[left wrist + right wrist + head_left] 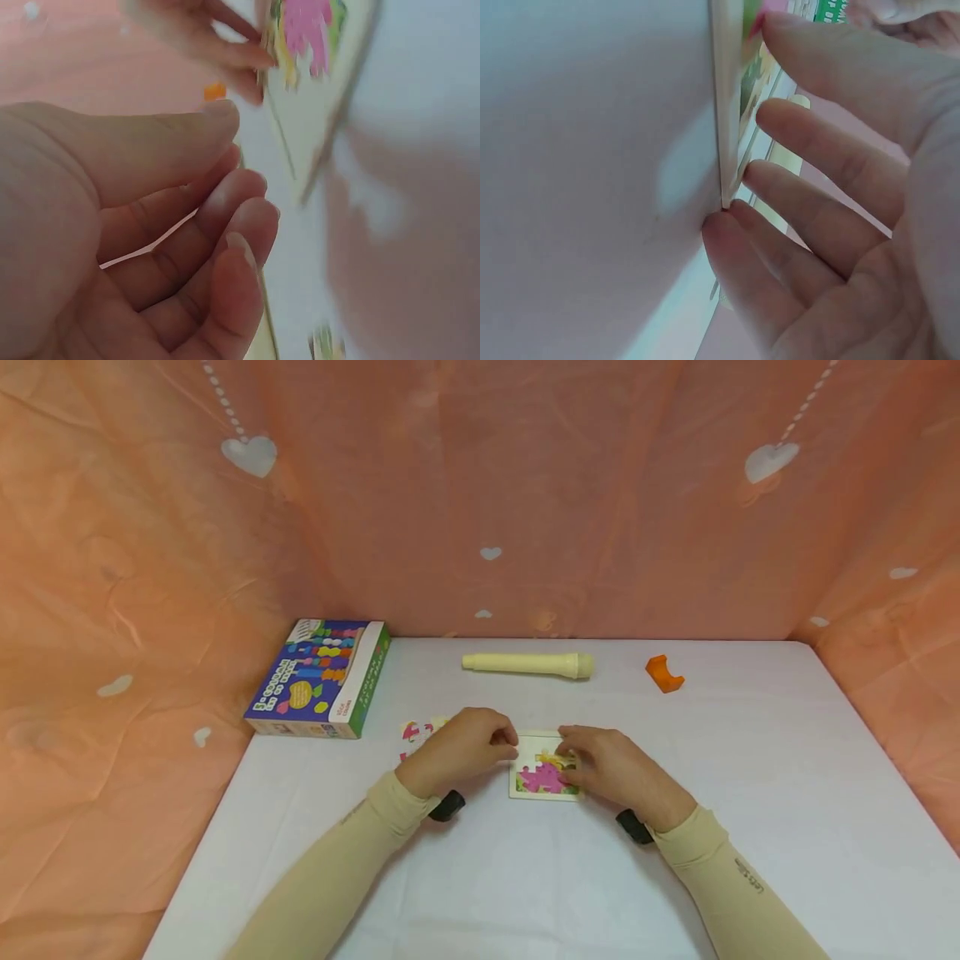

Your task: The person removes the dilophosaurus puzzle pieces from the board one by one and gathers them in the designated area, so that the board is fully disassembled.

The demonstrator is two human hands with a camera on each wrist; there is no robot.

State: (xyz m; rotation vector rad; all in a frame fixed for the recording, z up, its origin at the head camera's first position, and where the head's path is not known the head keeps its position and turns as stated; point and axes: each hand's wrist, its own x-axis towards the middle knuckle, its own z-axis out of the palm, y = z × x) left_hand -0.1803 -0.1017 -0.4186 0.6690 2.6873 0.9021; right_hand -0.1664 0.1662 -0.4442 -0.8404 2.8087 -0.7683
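A small puzzle board (534,797) with a pale raised frame lies flat on the table. Part of a pink and yellow picture (545,778) fills its lower and right areas, while its upper left shows bare. My right hand (611,768) rests on the board's right side, thumb on the picture and fingertips along the far edge and corner. Just left of the board hovers my left hand (468,743), its fingers loosely bent with nothing seen between them in the left wrist view. Loose puzzle pieces (412,732) lie beyond the left forearm, partly hidden by it.
A blue and green toy box (315,672) stands at the table's far left. Behind the board lies a cream microphone-shaped stick (525,664). An orange curved piece (663,674) sits to its right. Patterned pink cloth (600,527) hangs behind the white table (787,760).
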